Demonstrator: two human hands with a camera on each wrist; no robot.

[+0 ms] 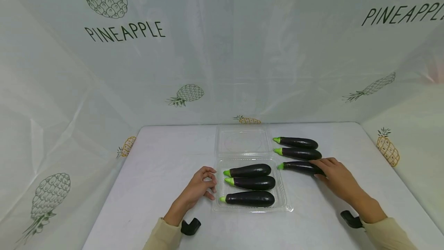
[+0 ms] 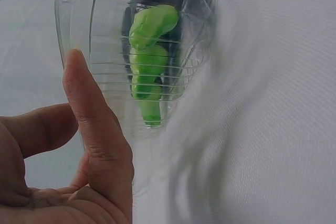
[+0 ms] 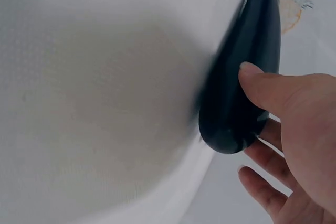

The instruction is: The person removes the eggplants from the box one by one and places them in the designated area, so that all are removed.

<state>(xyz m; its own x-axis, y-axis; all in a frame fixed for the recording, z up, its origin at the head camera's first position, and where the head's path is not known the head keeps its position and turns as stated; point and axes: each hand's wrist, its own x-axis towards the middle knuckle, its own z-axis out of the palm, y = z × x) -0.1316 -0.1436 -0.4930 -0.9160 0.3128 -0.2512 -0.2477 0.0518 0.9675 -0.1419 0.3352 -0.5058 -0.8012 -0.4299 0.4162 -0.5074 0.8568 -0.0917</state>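
My right hand (image 1: 338,178) grips the thick end of a dark eggplant (image 1: 298,167) at the right of the plastic box. In the right wrist view the thumb lies across the eggplant (image 3: 244,61), with fingers on its other side. My left hand (image 1: 200,184) is at the left edge of the clear plastic box (image 1: 286,200), one extended finger against its rim in the left wrist view. Inside the box lie three eggplants: a rear one (image 1: 251,170), a middle one (image 1: 256,183) and a front one (image 1: 251,198), green stems pointing left.
Behind the gripped eggplant, two more eggplants lie on the white table (image 1: 166,153), one farther back (image 1: 299,142) and one nearer (image 1: 301,153). The box's clear lid (image 1: 243,141) is folded back flat. A pineapple-printed sheet (image 1: 215,49) hangs behind the table.
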